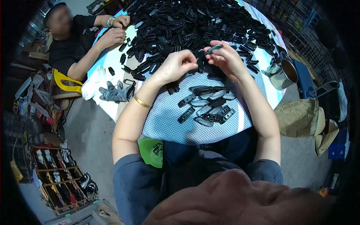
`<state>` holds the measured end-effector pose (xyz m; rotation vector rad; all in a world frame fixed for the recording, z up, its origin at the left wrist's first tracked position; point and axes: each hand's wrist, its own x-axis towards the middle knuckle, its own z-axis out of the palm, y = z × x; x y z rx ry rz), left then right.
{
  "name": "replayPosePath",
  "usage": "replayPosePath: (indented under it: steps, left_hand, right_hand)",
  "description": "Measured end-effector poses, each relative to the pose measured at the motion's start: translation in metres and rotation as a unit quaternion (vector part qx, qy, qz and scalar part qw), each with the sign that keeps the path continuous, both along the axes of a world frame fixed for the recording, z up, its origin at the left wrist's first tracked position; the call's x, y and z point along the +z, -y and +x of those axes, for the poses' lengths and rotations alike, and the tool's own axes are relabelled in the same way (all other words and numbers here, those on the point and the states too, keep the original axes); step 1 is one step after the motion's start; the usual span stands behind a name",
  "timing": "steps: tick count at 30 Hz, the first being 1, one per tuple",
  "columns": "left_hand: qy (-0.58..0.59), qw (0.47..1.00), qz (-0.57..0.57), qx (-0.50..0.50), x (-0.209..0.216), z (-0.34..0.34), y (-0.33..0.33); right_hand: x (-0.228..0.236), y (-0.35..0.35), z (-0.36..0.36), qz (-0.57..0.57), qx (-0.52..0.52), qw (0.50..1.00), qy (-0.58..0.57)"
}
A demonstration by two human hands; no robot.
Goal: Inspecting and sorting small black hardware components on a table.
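My left hand (175,67) is over the near side of a big heap of small black plastic parts (176,26), thumb and fingertips drawn together in a pinch. Whatever lies in that pinch, if anything, is too small to make out. Beside it, my right hand (228,60) grips a dark oblong plastic part (214,49) between thumb and fingers, raised slightly above the pile. Closer to me, a separate small group of grey-and-black oblong parts (208,103) lies on a dotted pale cloth (165,122).
Across to the left sits another person (69,45), both hands at the table edge. A grey glove (114,92) lies near my left forearm. A metal mug (284,75) stands at the right edge. A green bowl (151,152) with parts is below; a wooden rack (62,176) stands lower left.
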<state>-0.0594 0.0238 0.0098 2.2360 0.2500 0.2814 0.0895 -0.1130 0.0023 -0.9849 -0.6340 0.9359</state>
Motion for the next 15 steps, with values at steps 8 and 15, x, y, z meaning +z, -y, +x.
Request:
replayPosePath:
  steps: [8,15]
  left_hand:
    - [0.133,0.922,-0.359,0.052,-0.021,0.009,0.014]
    - [0.16,0.945,-0.265,0.1,-0.021,0.007,0.017]
  right_hand:
    - [-0.007,-0.003,-0.016,0.004,-0.093,0.964,0.248]
    - [-0.024,-0.009,-0.021,0.026,-0.14,0.897,0.418]
